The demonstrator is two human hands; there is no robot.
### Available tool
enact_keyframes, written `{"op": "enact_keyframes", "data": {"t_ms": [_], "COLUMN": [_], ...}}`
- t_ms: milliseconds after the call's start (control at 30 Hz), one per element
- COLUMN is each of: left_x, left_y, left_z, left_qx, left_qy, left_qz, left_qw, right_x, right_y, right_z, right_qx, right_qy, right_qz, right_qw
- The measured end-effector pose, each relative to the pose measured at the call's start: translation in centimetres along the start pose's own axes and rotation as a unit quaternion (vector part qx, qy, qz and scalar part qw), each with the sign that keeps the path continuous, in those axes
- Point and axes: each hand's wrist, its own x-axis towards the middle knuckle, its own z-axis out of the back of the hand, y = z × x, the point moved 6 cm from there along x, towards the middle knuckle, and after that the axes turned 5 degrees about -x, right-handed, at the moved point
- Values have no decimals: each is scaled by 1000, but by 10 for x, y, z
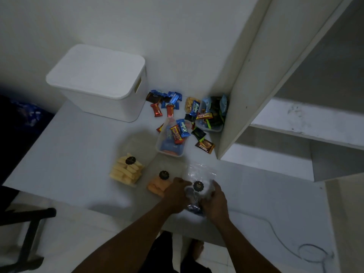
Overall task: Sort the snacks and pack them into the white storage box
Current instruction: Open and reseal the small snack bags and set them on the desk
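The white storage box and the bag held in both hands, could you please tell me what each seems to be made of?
The white storage box looks like matte moulded plastic: rounded corners, a fitted lid, a cut-out handle slot in its side. The bag between the left hand and right hand looks like thin clear glossy plastic film: it crinkles, glints and shows its dark contents.

A: Dim, bluish light; the table (78,154) looks grey, with a soft shadow beside the box (98,83).
B: Corners darken, straight edges bend outward, and the hands look slightly blurred.
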Motion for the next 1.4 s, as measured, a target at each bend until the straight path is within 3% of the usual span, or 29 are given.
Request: {"op": "enact_keyframes", "data": {"t_ms": [400, 500, 600, 1000, 1167, 1400], "left_x": [-2, -4, -5, 2, 2, 26], "left_y": [3, 2, 7, 22, 12, -15], "left_z": [-2, 2, 4, 8, 14, 54], "left_qx": [92, 202, 256, 213, 215, 153], "left_qy": [29, -12, -6, 42, 14, -42], "left_qz": [2, -14, -2, 82, 46, -16], "left_qw": [995, 979, 967, 973, 975, 987], "right_x": [-3, 0, 3, 10, 17, 33], "right_y": [5, 10, 15, 22, 19, 76], "right_z": [3, 2, 1, -9, -8, 25], "right_qx": [-56, -67, -62, -62, -48, -26], "right_qy": [51, 56, 55, 63, 53, 7], "right_qz": [-14, 0, 12, 14, 24, 45], "right_qw": [997, 996, 996, 996, 997, 999]}}
